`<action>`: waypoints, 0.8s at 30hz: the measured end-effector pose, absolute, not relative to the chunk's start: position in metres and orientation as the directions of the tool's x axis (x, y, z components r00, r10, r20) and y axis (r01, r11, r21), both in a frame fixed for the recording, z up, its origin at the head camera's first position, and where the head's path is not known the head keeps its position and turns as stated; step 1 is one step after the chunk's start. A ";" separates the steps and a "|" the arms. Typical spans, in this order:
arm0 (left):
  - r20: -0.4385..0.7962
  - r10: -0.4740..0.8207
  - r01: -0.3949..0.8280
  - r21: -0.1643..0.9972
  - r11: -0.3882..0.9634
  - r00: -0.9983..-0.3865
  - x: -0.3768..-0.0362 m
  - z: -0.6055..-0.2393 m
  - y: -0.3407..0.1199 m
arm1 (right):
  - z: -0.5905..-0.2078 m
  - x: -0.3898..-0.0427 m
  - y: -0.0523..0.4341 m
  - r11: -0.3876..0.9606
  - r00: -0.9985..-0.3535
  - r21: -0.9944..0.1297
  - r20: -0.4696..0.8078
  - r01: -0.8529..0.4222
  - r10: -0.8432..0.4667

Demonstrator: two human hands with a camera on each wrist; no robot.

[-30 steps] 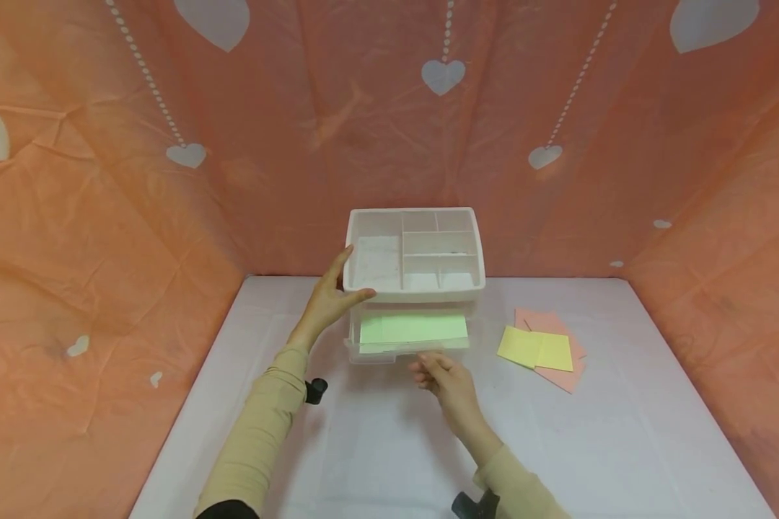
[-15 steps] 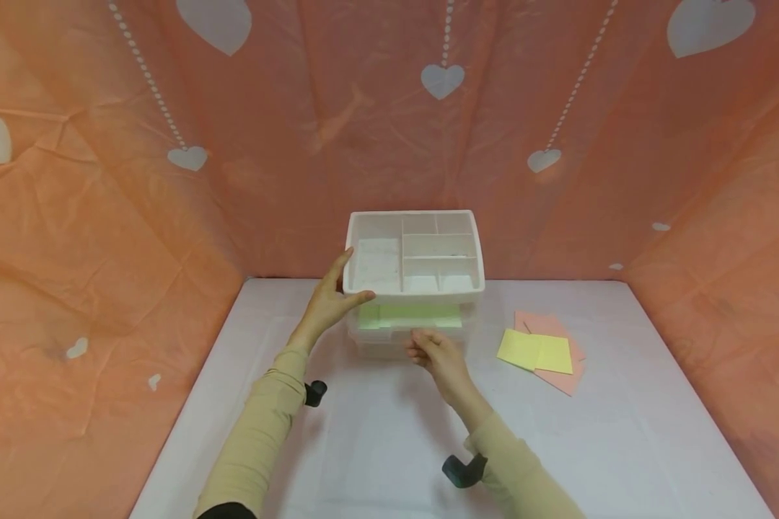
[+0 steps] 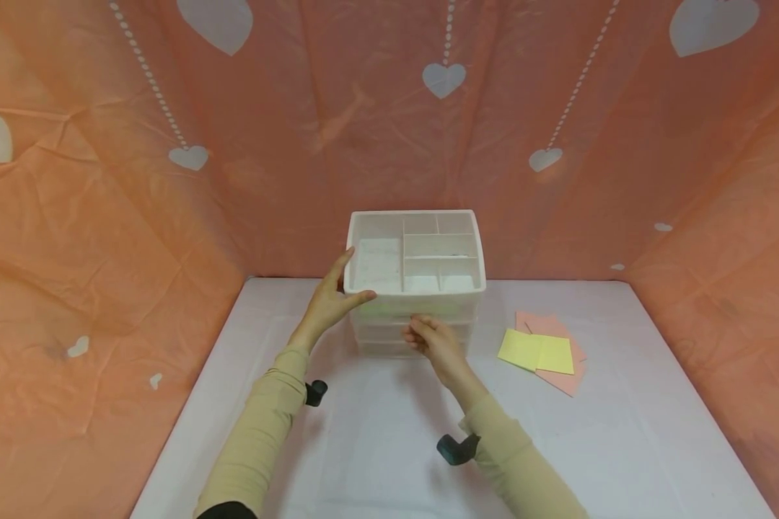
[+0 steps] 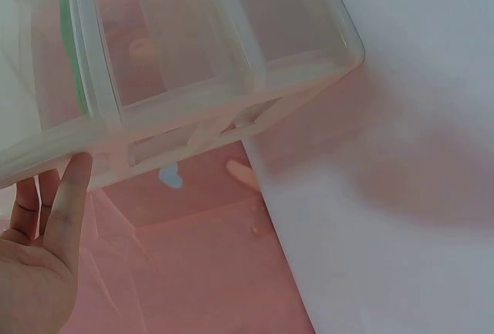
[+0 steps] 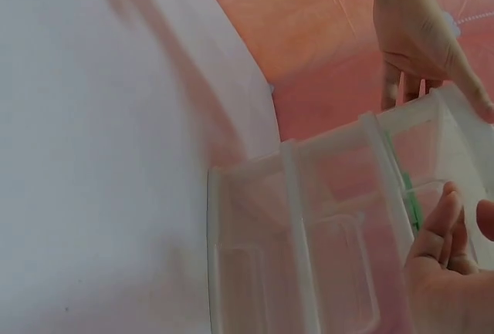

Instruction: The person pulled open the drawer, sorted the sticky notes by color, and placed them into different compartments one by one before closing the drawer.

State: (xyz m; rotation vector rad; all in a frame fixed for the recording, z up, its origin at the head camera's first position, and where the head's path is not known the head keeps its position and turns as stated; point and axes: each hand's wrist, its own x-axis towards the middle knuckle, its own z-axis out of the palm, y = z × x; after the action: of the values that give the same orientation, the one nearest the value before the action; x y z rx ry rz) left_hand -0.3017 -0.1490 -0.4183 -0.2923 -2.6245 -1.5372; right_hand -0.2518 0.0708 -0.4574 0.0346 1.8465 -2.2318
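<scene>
**Left hand [image 3: 324, 310] and right hand [image 3: 438, 347] at a translucent white plastic drawer box [image 3: 422, 300]**

The right hand's fingers are curled and bunched before the shut top drawer [image 3: 384, 311]; whether they touch it cannot be told. The left hand grips the box's upper front-left corner, its thumb on the front rim and its spread fingers against the side. Green paper [image 5: 410, 193] shows inside the top drawer. Above it is a white tray [image 3: 378, 265] divided into compartments. The box stands upright near the middle of the back edge of the white surface [image 3: 376, 447]. Between it and the surface's right edge, yellow paper squares [image 3: 554, 355] overlap pink paper pieces [image 3: 561, 382]. Peach-orange cloth [image 3: 389, 144] printed with white hearts rises behind the back edge and along both sides.
</scene>
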 end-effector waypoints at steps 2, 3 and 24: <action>0.170 0.120 0.207 0.851 0.482 -0.978 -0.302 -0.418 -0.149 | -0.458 -0.254 0.071 -0.161 -0.970 -0.967 -0.167 0.196 -0.177; 0.171 0.120 0.208 0.850 0.484 -0.978 -0.303 -0.418 -0.149 | -0.458 -0.254 0.072 -0.159 -0.970 -0.968 -0.164 0.193 -0.179; 0.161 0.117 0.198 0.857 0.475 -0.980 -0.302 -0.419 -0.149 | -0.500 -0.248 0.078 -0.159 -0.924 -0.919 -0.328 0.360 -0.197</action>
State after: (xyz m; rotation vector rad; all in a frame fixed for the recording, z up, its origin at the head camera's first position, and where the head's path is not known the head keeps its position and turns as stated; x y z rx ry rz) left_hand -0.3016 -0.1487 -0.4185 -0.2813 -2.6292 -1.5441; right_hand -0.2485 0.0779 -0.5001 0.1852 1.7538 -2.1390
